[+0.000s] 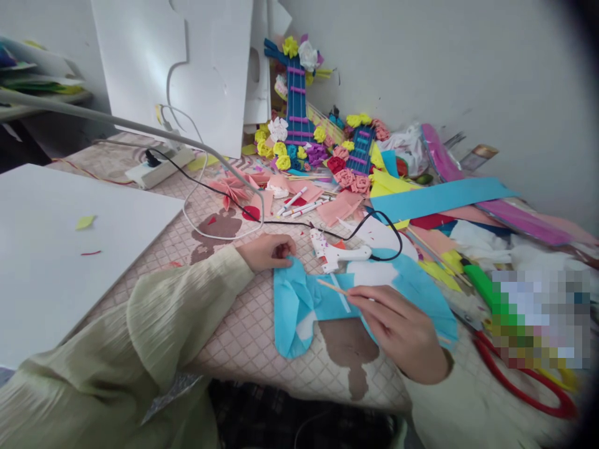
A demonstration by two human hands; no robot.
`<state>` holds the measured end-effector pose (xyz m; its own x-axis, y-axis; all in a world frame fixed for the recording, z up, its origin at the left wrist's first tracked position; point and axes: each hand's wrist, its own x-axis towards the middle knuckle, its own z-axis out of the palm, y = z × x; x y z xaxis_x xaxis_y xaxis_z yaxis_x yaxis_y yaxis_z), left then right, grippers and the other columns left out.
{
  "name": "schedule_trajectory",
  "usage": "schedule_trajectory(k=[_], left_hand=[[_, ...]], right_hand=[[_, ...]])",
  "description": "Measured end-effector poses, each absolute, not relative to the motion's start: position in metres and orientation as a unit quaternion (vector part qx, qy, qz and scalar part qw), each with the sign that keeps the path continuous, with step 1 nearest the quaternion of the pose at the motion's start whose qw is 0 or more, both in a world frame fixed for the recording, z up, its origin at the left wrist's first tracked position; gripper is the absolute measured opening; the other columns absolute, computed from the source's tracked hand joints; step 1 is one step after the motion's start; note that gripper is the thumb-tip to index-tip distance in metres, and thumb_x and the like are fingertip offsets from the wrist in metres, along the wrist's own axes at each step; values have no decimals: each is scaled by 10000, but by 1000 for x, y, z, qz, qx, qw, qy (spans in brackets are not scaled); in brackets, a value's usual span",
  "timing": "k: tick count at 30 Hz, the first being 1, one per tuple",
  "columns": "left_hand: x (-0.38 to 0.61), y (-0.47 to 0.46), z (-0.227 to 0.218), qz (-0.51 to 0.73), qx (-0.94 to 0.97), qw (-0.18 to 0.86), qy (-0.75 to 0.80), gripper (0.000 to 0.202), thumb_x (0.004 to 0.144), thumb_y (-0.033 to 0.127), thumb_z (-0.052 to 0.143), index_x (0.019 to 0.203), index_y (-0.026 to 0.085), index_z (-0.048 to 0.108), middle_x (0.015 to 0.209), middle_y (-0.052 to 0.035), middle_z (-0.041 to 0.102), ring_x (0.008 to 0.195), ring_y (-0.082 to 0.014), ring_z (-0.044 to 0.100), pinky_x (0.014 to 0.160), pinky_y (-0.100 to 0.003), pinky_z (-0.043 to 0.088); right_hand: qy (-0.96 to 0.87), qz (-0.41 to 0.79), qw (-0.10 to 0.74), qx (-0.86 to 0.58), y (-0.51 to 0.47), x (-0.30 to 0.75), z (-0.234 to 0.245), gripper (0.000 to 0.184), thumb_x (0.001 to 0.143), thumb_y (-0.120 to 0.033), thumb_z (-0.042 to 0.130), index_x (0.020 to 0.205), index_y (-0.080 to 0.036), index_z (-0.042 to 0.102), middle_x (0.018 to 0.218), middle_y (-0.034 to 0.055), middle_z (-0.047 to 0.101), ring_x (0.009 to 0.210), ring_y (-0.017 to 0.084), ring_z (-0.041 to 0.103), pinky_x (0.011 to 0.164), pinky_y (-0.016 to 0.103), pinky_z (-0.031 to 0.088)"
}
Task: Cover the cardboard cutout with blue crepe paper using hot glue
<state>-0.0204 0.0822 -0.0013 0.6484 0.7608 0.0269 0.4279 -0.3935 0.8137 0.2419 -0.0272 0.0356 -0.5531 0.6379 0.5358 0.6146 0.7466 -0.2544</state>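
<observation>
My left hand (267,252) is closed on the upper edge of a crumpled light-blue crepe paper piece (287,312). Between the fingertips of my right hand (397,327) is a thin wooden stick (332,286), its tip pointing left above the blue paper. A thin whitish strip (344,298) lies on the paper close to the stick. Just beyond both hands a white glue gun (349,254) rests on the table, its black cord running off from the handle. More blue paper, cut with a rounded edge, spreads under my right hand.
Paper-flower guitars (299,106) lean against the wall at the back. A power strip (159,167) and a white board (88,237) are on the left. Red-handled scissors (528,386), a green-handled tool (482,284) and a blue strip (440,198) lie to the right. Cords cross the table.
</observation>
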Motion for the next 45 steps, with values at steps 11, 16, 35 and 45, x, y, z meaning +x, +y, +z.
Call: schedule_trajectory(k=[11,16,35,45], left_hand=[[-23,82,1,164,837,373,365,257,674,308,640,858,135,588,712,7,529,633,-92,489,567,-184,398],[-23,82,3,153,845,368,357,248,675,317,630,832,132,579,692,10,520,615,-90,472,560,-184,392],[-24,83,13,87,853,336,390,213,778,404,509,873,219,558,758,29,572,714,-121,490,660,-188,388],[-21,78,10,128,849,313,406,225,787,437,444,809,246,560,714,36,567,674,-136,510,620,-206,407]], right_hand=[[-794,-92,318,-510,-62,316,31,181,810,-159,542,945,-236,634,922,28,674,825,173,637,762,307,497],[-761,-104,335,-546,-75,331,29,144,812,-196,545,912,-237,639,900,29,672,804,185,640,735,326,497],[-656,-74,316,-681,-33,391,24,183,801,-200,488,859,-152,655,917,93,677,813,188,632,688,310,507],[-635,-49,264,-724,31,420,23,191,772,-177,494,834,-151,673,885,76,690,828,179,610,766,293,456]])
